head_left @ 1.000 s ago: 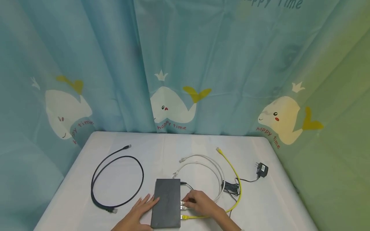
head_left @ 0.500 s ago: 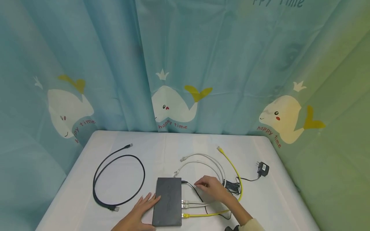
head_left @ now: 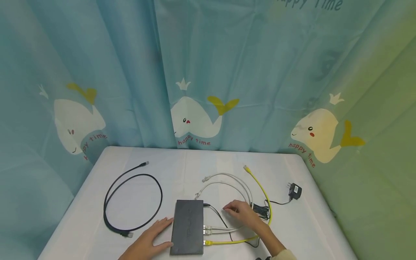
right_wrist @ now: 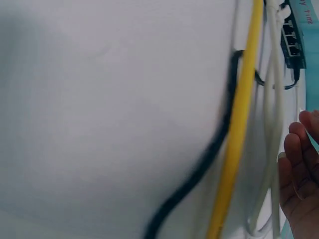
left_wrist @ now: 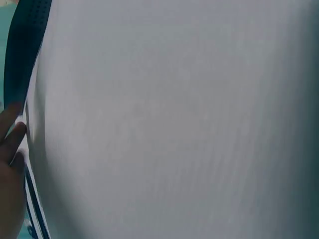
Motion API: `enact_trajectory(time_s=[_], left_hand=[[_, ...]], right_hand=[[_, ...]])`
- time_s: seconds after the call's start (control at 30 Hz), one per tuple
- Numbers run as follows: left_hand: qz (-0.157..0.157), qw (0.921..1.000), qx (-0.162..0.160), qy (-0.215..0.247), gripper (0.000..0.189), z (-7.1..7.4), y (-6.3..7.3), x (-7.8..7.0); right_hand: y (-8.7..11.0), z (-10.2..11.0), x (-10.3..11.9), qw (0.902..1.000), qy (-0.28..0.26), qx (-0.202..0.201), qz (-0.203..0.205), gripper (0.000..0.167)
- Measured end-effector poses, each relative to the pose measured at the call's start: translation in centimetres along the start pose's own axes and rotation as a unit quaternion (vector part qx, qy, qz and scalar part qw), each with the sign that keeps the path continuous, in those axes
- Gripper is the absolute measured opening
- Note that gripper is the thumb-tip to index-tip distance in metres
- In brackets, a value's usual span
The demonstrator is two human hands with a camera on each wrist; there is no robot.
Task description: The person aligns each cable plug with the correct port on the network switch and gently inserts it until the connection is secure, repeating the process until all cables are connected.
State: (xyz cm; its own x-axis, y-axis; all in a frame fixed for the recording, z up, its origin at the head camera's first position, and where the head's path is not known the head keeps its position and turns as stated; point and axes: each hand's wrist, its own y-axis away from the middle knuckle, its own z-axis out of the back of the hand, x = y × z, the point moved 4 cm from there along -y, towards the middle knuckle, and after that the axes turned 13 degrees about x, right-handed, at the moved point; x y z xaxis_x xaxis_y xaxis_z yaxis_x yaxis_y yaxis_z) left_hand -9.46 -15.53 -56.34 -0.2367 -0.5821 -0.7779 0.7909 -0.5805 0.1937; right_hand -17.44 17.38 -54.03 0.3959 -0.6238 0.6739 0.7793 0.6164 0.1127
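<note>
A black network switch (head_left: 187, 227) lies flat on the table. Two grey-white network cables (head_left: 216, 230) and a yellow network cable (head_left: 227, 241) run into ports on its right side, and a thin power lead (head_left: 216, 211) joins above them. My left hand (head_left: 149, 236) is at the switch's left edge, thumb and fingers extended. My right hand (head_left: 240, 212) hovers or rests right of the switch, fingers loosely bent and holding nothing. The right wrist view shows the switch's row of ports (right_wrist: 292, 40), several of them unfilled.
A coiled black network cable (head_left: 161, 195) lies on the left. Loose ends of the grey-white and yellow cables point to the back of the table. A bundled cord (head_left: 261, 211) leads to a black power adapter (head_left: 295, 191) on the right. Curtains (head_left: 208, 72) surround the table.
My right hand has left the grey-white plug at the switch and moved back and right. My left fingers have drawn off the switch's top to its left edge.
</note>
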Motion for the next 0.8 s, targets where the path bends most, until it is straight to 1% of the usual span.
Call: enact_trajectory(time_s=[0.07, 0.1, 0.17, 0.23, 0.27, 0.3, 0.33, 0.37, 0.4, 0.47, 0.5, 0.53, 0.6, 0.67, 0.7, 0.77, 0.8], left_hand=[[0.008, 0.999, -0.037, -0.022, 0.061, 0.7, 0.4, 0.2], [0.005, 0.9973, -0.062, -0.039, 0.055, 1.0, 0.6, 0.2], [-0.006, 0.9909, -0.116, -0.067, 0.046, 1.7, 1.1, 0.3], [-0.022, 0.9824, -0.164, -0.086, 0.043, 2.2, 1.7, 0.3], [-0.034, 0.9784, -0.182, -0.093, 0.045, 2.3, 1.9, 0.2], [-0.048, 0.9757, -0.19, -0.098, 0.047, 2.3, 2.0, 0.0], [-0.061, 0.9744, -0.19, -0.104, 0.048, 2.2, 2.0, -0.1], [-0.072, 0.9739, -0.182, -0.115, 0.05, 1.9, 1.9, -0.3], [-0.082, 0.9753, -0.164, -0.122, 0.051, 1.6, 1.8, -0.5], [-0.097, 0.9809, -0.113, -0.124, 0.051, 0.6, 1.4, -0.9], [-0.097, 0.9847, -0.083, -0.118, 0.051, 0.1, 1.1, -1.1], [-0.094, 0.9875, -0.059, -0.111, 0.051, -0.3, 1.0, -1.2], [-0.081, 0.9939, -0.018, -0.074, 0.052, -0.8, 0.8, -1.3], [-0.066, 0.9973, 0.007, -0.032, 0.052, -1.1, 0.7, -1.2], [-0.061, 0.9979, 0.014, -0.018, 0.052, -1.2, 0.6, -1.1], [-0.067, 0.9976, 0.02, -0.003, 0.053, -1.2, 0.6, -1.0], [-0.075, 0.997, 0.019, 0.0, 0.053, -1.3, 0.6, -1.0]], right_hand=[[0.1, -0.3, -0.1, 1.0, 0.001, 0.004, -0.008, 0.011], [0.2, -0.3, -0.1, 0.9999, -0.002, 0.005, -0.01, 0.012], [0.3, -0.5, 0.0, 0.9997, -0.013, 0.012, -0.015, 0.012], [0.3, -0.6, 0.2, 0.9997, -0.017, 0.013, -0.012, 0.013], [0.3, -0.7, 0.3, 0.9997, -0.02, 0.012, -0.01, 0.013], [0.1, -0.8, 0.5, 0.9997, -0.021, 0.011, -0.008, 0.013], [-0.1, -1.0, 0.7, 0.9997, -0.02, 0.008, -0.006, 0.013], [-0.5, -1.2, 0.9, 0.9998, -0.017, 0.005, -0.004, 0.013], [-1.0, -1.4, 1.3, 0.9999, -0.012, 0.003, -0.001, 0.013], [-2.1, -1.8, 2.3, 0.9999, -0.006, 0.006, 0.007, 0.014], [-2.8, -2.1, 3.0, 0.9998, -0.001, 0.009, 0.016, 0.014], [-3.6, -2.4, 3.9, 0.9995, 0.004, 0.015, 0.028, 0.015], [-5.1, -3.0, 5.8, 0.9977, 0.015, 0.03, 0.058, 0.015], [-6.5, -3.7, 7.8, 0.9941, 0.034, 0.043, 0.093, 0.015], [-7.1, -4.1, 8.7, 0.9917, 0.047, 0.049, 0.109, 0.016], [-8.1, -5.0, 10.4, 0.9854, 0.075, 0.06, 0.14, 0.017], [-8.6, -5.5, 11.2, 0.9817, 0.09, 0.068, 0.153, 0.018]])
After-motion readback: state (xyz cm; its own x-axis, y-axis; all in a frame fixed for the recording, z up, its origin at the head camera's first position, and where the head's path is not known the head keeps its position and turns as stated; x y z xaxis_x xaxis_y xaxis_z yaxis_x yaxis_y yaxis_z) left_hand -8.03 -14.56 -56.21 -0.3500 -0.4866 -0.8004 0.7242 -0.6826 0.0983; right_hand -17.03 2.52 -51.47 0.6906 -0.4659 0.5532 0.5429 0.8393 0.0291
